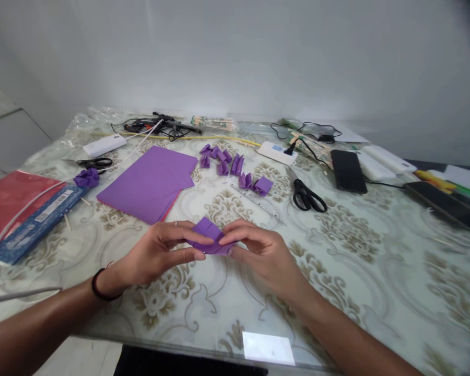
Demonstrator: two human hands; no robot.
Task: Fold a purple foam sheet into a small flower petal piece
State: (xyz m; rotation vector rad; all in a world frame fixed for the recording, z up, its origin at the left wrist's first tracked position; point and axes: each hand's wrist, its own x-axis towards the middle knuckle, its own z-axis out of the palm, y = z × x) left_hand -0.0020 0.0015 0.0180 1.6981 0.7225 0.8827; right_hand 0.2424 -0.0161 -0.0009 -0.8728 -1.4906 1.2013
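Between my two hands is a small piece of purple paper point(207, 228) with crease lines, held just above the patterned tablecloth. My left hand point(162, 248) pinches its left side between thumb and fingers. On the right side, my right hand point(258, 248) grips the lower edge, thumb below and fingers on top. Beyond the hands lie several small folded purple paper pieces point(237, 164). A stack of purple paper sheets point(149, 177) rests to the left, with a red edge showing beneath.
Black-handled scissors point(307, 197) and a clear ruler point(258, 203) lie beyond my right hand. A phone point(348, 171), a white power strip point(276, 152) and cables sit farther back. At left are a crumpled purple paper flower point(86, 178), a second pair of scissors point(94, 163) and a red-blue packet point(35, 224).
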